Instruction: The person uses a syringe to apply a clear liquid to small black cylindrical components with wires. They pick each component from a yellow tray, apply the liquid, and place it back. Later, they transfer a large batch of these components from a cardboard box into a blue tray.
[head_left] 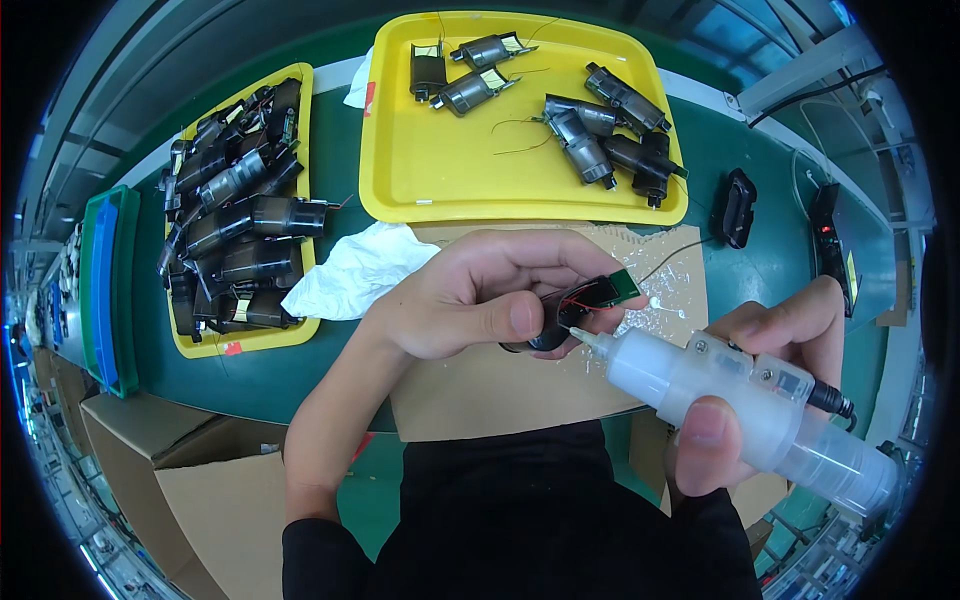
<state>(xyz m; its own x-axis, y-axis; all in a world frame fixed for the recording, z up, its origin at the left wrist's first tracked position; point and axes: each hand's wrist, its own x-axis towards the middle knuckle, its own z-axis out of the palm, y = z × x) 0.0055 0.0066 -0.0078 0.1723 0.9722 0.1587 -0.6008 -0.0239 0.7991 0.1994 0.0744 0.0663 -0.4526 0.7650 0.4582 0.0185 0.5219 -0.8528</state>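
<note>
My left hand is closed around a dark cylindrical motor-like unit, held over a cardboard sheet. A small green circuit board juts out of the unit's end, and thin red wires show beside it. In my right hand is a translucent glue dispenser syringe with white content, thumb below and fingers above. The nozzle tip points at the unit's wire side and sits at or very near its surface; whether they touch I cannot tell.
Similar dark units lie in a yellow tray at the back and heap up in another yellow tray at left. White tissue lies beside my left wrist. A black plastic part rests at right. Cardboard boxes stand lower left.
</note>
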